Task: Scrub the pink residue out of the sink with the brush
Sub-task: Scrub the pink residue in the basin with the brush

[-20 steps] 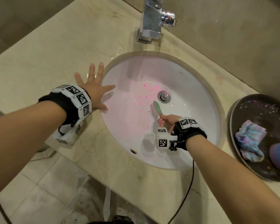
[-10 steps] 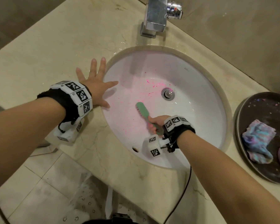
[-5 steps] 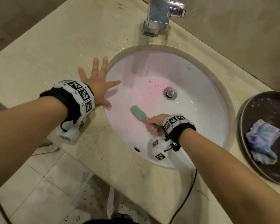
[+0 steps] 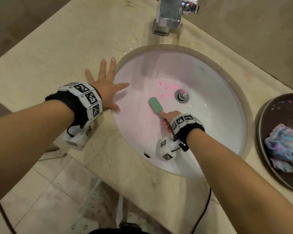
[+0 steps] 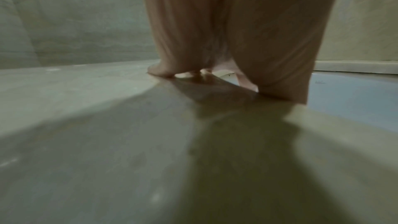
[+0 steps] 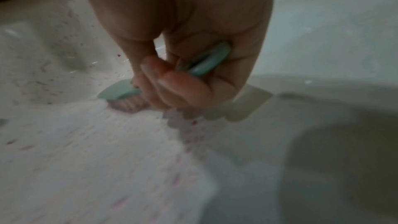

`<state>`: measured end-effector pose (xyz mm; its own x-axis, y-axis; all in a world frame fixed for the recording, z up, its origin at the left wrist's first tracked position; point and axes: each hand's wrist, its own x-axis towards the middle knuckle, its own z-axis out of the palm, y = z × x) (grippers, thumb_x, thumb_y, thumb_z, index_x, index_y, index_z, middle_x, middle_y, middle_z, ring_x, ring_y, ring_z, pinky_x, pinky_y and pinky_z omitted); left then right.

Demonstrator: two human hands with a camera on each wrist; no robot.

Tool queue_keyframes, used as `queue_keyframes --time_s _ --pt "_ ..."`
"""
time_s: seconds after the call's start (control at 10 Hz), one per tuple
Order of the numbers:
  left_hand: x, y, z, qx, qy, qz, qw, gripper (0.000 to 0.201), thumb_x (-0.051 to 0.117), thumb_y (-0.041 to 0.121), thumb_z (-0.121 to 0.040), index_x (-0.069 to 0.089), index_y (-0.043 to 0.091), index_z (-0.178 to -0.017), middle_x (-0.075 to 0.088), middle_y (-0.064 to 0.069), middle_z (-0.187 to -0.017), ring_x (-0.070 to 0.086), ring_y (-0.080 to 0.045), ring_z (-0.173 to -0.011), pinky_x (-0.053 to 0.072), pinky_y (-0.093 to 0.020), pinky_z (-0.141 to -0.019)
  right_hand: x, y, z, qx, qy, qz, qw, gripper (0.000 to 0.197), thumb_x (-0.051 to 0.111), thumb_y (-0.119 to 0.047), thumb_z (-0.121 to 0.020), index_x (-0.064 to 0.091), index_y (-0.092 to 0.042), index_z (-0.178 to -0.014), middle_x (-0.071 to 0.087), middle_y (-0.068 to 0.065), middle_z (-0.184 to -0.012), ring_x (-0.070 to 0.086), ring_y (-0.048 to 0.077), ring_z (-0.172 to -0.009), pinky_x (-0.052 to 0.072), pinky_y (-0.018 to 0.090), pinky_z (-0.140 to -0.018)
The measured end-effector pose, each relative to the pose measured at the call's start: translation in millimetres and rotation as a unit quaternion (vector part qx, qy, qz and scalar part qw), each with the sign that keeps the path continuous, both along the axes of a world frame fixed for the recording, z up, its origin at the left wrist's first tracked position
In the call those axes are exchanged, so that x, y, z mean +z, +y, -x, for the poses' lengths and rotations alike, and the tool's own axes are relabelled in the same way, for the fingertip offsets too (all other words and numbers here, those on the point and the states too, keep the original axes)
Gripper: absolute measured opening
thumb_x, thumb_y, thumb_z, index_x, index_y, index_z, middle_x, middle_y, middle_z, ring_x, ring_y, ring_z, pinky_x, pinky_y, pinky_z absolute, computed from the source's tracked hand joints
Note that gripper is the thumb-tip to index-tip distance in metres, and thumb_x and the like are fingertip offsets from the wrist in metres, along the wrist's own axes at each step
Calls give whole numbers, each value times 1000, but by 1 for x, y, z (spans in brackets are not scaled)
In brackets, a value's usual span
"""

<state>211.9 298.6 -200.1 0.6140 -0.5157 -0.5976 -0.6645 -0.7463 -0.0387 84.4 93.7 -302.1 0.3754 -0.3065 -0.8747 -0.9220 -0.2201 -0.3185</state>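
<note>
A: Since half a second ago the brush (image 4: pixel 156 105) has swung its head back up the basin toward the drain (image 4: pixel 181 95); before that it pointed further left, nearer the sink's left wall.

B: And the right hand (image 4: pixel 169 118)?

A: Its grip is closed around the green handle. In the right wrist view the fingers (image 6: pixel 172 81) curl round the handle and the pale bristles press down on the white floor of the sink (image 4: pixel 223 125).

B: Where does the pink residue (image 4: pixel 166 86) lie?

A: The brightest specks are scattered just left of and above the drain. A fainter pink film spreads over the left half of the basin, under and beside the brush head, with more specks trailing toward the near-left wall.

B: The left hand (image 4: pixel 105 86)?

A: Flat on the counter (image 4: pixel 57 53) at the sink's left rim, fingers spread and straight, its grip open on nothing. The index finger and thumb reach over the edge of the basin. The left wrist view shows the fingertips (image 5: pixel 161 71) pressed to the stone.

B: Anything else?

A: A chrome tap (image 4: pixel 169 16) stands behind the sink. To the right a dark round tray (image 4: pixel 267 115) holds a blue and pink cloth (image 4: pixel 282 147). A black cable (image 4: pixel 203 210) hangs down over the counter's front edge, under the right forearm.
</note>
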Motion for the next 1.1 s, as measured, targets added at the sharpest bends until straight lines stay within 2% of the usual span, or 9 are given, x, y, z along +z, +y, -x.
queue_keyframes --time_s 0.1,0.2,0.3,0.5,0.7,0.8,0.9,1.0,1.1 --pt "0 0 0 1 3 1 1000 96 72 53 -71 13 44 -146 -46 -13 -141 -37 -39 -132 -3 -71 -101 8 19 -7 -28 26 -106 994 39 48 -41 -94 47 -13 -67 53 -1 -46 43 15 -39 34 21 -43" --pt "-1 0 0 -2 1 0 1000 97 72 54 -70 12 45 -146 -46 -13 -141 -37 -39 -132 -3 -71 -101 9 11 -5 51 17 -50 997 39 53 -45 -91 50 -15 -66 54 -1 -50 47 14 -40 37 18 -44" --pt "-2 1 -1 -3 -1 3 1000 97 72 55 -69 12 45 -146 -46 -13 -141 -37 -40 -132 -3 -72 -101 13 -17 2 54 -24 14 998 33 55 -37 -91 47 -18 -66 52 -1 -66 50 12 -58 43 21 -57" --pt "-2 1 -1 -3 -2 11 1000 97 72 55 -70 13 45 -146 -45 -13 -142 -36 -39 -133 -3 -72 -101 7 -19 -7 -63 -62 -2 996 31 49 -34 -95 42 -20 -69 48 -2 -74 49 9 -64 45 21 -65" --pt "-3 1 -1 -2 -5 11 1000 98 72 54 -70 12 44 -146 -44 -13 -143 -35 -40 -133 -2 -72 -101 9 18 -20 -17 24 -111 993 38 49 -42 -94 48 -14 -68 51 -1 -52 39 13 -40 28 23 -44" --pt "-4 2 -1 -5 -7 12 1000 98 72 54 -70 12 44 -146 -44 -14 -142 -36 -40 -133 -2 -72 -101 0 -1 -9 43 56 -73 995 44 57 -52 -85 53 -15 -62 56 0 -50 44 16 -42 32 22 -46" --pt "-4 2 -1 -6 -10 12 1000 98 72 55 -69 12 44 -146 -44 -14 -142 -35 -40 -133 -2 -72 -101 -11 -25 -8 62 38 49 996 51 61 -66 -71 59 -15 -66 65 7 -70 54 24 -64 43 35 -67" --pt "-4 2 -1 -4 -10 12 1000 99 72 55 -69 10 44 -146 -44 -13 -142 -35 -39 -133 -2 -72 -101 0 -22 -18 6 -37 68 997 38 58 -51 -83 47 -19 -64 60 -9 -41 52 17 -64 48 35 -86" --pt "-2 1 -1 -3 -10 11 1000 99 73 55 -69 11 44 -146 -44 -13 -143 -34 -39 -134 -2 -72 -101 7 -2 -32 -31 -67 14 997 33 52 -43 -91 43 -22 -66 59 -2 -54 47 11 -63 47 27 -74"
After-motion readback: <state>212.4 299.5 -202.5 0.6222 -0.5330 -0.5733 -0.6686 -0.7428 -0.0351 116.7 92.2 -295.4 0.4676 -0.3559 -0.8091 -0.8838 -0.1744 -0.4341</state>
